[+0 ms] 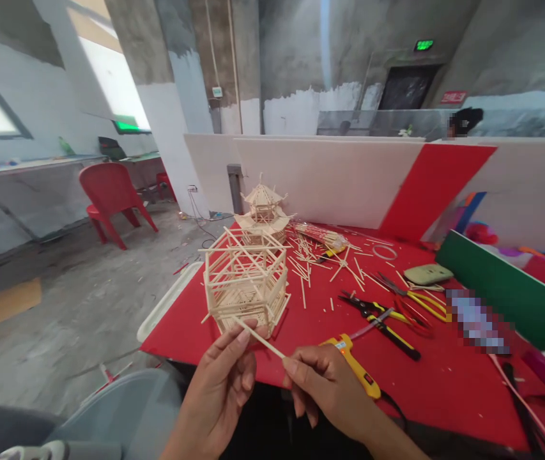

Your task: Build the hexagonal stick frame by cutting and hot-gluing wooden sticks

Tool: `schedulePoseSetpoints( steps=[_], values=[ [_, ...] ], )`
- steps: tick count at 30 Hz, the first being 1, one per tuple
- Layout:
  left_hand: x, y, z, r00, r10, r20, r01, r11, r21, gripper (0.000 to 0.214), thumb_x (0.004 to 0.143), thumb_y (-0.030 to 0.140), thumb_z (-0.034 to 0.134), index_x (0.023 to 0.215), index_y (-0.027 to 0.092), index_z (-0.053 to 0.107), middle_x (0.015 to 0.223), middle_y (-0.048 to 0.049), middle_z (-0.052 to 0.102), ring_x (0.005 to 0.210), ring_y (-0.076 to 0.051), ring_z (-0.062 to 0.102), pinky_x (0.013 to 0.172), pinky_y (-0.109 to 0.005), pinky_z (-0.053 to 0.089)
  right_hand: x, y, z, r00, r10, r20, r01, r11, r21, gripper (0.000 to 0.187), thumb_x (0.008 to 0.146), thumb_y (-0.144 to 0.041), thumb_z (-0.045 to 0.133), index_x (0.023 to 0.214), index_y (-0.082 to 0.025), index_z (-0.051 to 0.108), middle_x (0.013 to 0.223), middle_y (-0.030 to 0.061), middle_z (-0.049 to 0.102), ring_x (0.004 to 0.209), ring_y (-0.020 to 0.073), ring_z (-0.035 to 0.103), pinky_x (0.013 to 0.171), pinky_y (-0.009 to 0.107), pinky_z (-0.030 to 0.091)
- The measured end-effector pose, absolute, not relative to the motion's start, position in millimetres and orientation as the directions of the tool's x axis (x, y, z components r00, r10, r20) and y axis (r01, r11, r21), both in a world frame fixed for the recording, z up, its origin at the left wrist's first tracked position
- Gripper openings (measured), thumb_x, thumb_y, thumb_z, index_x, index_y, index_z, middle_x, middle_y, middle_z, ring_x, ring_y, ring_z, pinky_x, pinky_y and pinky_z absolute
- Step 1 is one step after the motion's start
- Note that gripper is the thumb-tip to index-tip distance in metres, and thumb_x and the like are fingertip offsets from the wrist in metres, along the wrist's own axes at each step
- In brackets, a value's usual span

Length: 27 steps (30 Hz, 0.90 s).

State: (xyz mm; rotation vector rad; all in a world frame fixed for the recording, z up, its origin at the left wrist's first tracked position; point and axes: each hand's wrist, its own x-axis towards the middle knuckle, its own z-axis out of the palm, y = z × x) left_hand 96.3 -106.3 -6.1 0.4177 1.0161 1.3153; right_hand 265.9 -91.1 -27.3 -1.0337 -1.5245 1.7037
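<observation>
A thin wooden stick spans the gap between my two hands, in front of the table's near edge. My left hand pinches its upper left end between thumb and fingers. The lower right end sits in the closed fingertips of my right hand. Just beyond my left hand stands an open lattice frame of wooden sticks. Behind it rises a tiered pavilion model with pointed roofs. To the right of my right hand lies a yellow glue gun.
Loose sticks lie scattered right of the frame, near a bundle of sticks. Black-and-yellow pliers and other pliers rest on the red table. A green board stands at right; a grey bin is below left.
</observation>
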Motion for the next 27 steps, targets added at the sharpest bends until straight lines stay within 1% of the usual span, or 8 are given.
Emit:
schedulePoseSetpoints(
  steps=[3, 8, 11, 14, 17, 20, 24, 27],
  values=[
    [111.0, -112.5, -18.9, -0.033, 0.916, -0.399, -0.545, 0.319, 0.776, 0.039, 0.067, 0.033, 0.081, 0.099, 0.015, 0.069, 0.054, 0.0028, 0.057, 0.04, -0.004, 0.042, 0.033, -0.012, 0.03, 282.2, -97.8, -33.9, -0.503, 0.848, -0.168, 0.058, -0.161, -0.985, 0.046, 0.087, -0.058, 0.051, 0.074, -0.016, 0.063, 0.05, -0.0021, 0.057, 0.037, 0.0057, 0.045, 0.039, 0.016, 0.032],
    [137.9, -116.6, -37.3, -0.064, 0.956, -0.287, -0.439, 0.231, 0.868, 0.031, 0.069, 0.034, 0.081, 0.094, 0.017, 0.073, 0.077, -0.0015, 0.068, 0.058, -0.006, 0.052, 0.055, -0.015, 0.044, 312.7, -111.3, -45.7, -0.51, 0.845, -0.163, 0.139, -0.106, -0.985, 0.049, 0.092, -0.057, 0.044, 0.081, -0.016, 0.067, 0.059, 0.0008, 0.062, 0.045, 0.0079, 0.051, 0.046, 0.019, 0.038],
    [147.0, -113.5, -43.7, -0.094, 0.971, -0.221, -0.319, 0.181, 0.93, 0.029, 0.069, 0.035, 0.08, 0.093, 0.019, 0.074, 0.08, -0.0028, 0.07, 0.075, -0.011, 0.06, 0.071, -0.017, 0.047, 340.8, -115.7, -52.1, -0.371, 0.922, -0.108, 0.297, 0.008, -0.955, 0.05, 0.094, -0.054, 0.041, 0.073, -0.017, 0.067, 0.063, 0.0023, 0.064, 0.053, 0.0112, 0.056, 0.051, 0.022, 0.04],
    [153.1, -109.0, -46.1, -0.047, 0.976, -0.211, -0.199, 0.198, 0.96, 0.031, 0.07, 0.037, 0.079, 0.095, 0.02, 0.074, 0.077, -0.0026, 0.069, 0.072, -0.012, 0.06, 0.066, -0.019, 0.047, 376.4, -111.9, -61.7, -0.164, 0.986, -0.042, 0.469, 0.04, -0.882, 0.042, 0.093, -0.051, 0.045, 0.081, -0.019, 0.069, 0.069, 0.0021, 0.067, 0.063, 0.0155, 0.061, 0.057, 0.024, 0.044],
    [157.9, -105.5, -45.6, -0.02, 0.975, -0.223, -0.151, 0.218, 0.964, 0.033, 0.068, 0.039, 0.08, 0.094, 0.019, 0.075, 0.073, -0.0027, 0.068, 0.069, -0.013, 0.06, 0.063, -0.021, 0.048, 414.1, -97.8, -73.0, -0.01, 0.998, 0.054, 0.659, 0.047, -0.75, 0.037, 0.092, -0.048, 0.045, 0.092, -0.022, 0.071, 0.089, 0.0053, 0.073, 0.079, 0.0204, 0.066, 0.069, 0.029, 0.048],
    [158.7, -103.1, -42.7, -0.041, 0.973, -0.225, -0.141, 0.218, 0.966, 0.032, 0.066, 0.038, 0.081, 0.092, 0.02, 0.075, 0.074, -0.003, 0.07, 0.07, -0.014, 0.062, 0.064, -0.021, 0.049, 445.0, -74.9, -81.6, 0.133, 0.984, 0.115, 0.839, -0.05, -0.542, 0.035, 0.09, -0.044, 0.044, 0.106, -0.024, 0.069, 0.11, 0.0071, 0.071, 0.094, 0.0231, 0.066, 0.081, 0.034, 0.048],
    [151.8, -101.5, -39.1, -0.059, 0.979, -0.196, -0.108, 0.189, 0.976, 0.032, 0.065, 0.036, 0.082, 0.093, 0.022, 0.076, 0.077, -0.0027, 0.072, 0.074, -0.015, 0.064, 0.069, -0.021, 0.051, 463.4, -45.6, -88.9, 0.077, 0.994, 0.077, 0.971, -0.058, -0.231, 0.055, 0.082, -0.034, 0.053, 0.132, -0.013, 0.054, 0.134, 0.0157, 0.056, 0.123, 0.0296, 0.053, 0.099, 0.039, 0.042],
    [145.8, -101.0, -39.1, -0.052, 0.977, -0.206, -0.09, 0.201, 0.975, 0.032, 0.067, 0.036, 0.081, 0.094, 0.021, 0.076, 0.075, -0.0036, 0.072, 0.071, -0.014, 0.062, 0.064, -0.019, 0.049, 464.3, -36.6, -92.5, 0.072, 0.997, 0.003, 0.989, -0.071, -0.128, 0.057, 0.077, -0.026, 0.055, 0.132, -0.009, 0.054, 0.131, 0.0198, 0.058, 0.118, 0.032, 0.056, 0.095, 0.041, 0.044]
  ],
)
